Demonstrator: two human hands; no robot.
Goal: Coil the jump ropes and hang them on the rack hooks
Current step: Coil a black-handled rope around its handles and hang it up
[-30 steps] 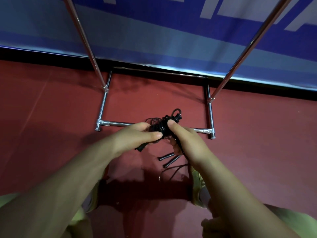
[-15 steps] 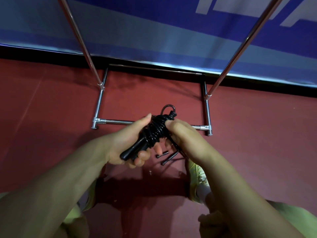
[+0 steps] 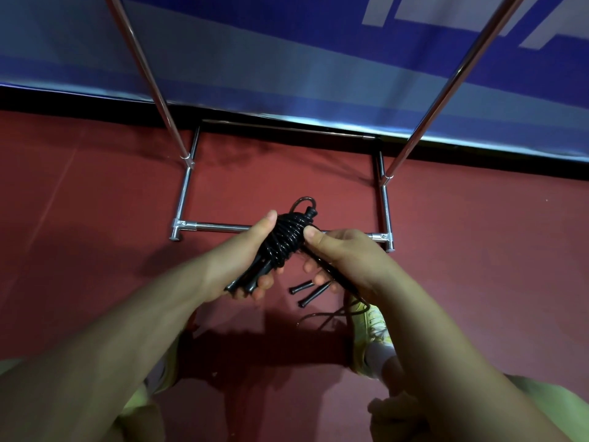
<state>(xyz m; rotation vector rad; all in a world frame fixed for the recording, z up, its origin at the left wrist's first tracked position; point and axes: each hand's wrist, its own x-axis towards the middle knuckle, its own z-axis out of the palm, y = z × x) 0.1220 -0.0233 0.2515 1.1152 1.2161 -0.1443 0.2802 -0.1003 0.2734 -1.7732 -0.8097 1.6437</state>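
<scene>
Black coiled jump rope (image 3: pixel 285 240) in both hands, no legible writing

Open red floor (image 3: pixel 95 234) beyond rack base bars (image 3: pixel 223 225), uprights (image 3: pixel 149 74) flanking

1. A dark red floor (image 3: pixel 95 250) is stretching across the lower part of the view, carrying the shadows of the arms.
2. A blue banner (image 3: pixel 287 59) with pale stripes and white shapes is hanging along the back, with a black strip (image 3: pixel 63 98) running under it where it meets the floor.
3. A yellow-green shoe (image 3: pixel 371 333) with a white sock is standing on the floor at lower right.
4. Yellow-green clothing (image 3: pixel 541 406) is showing at the bottom corners.
</scene>
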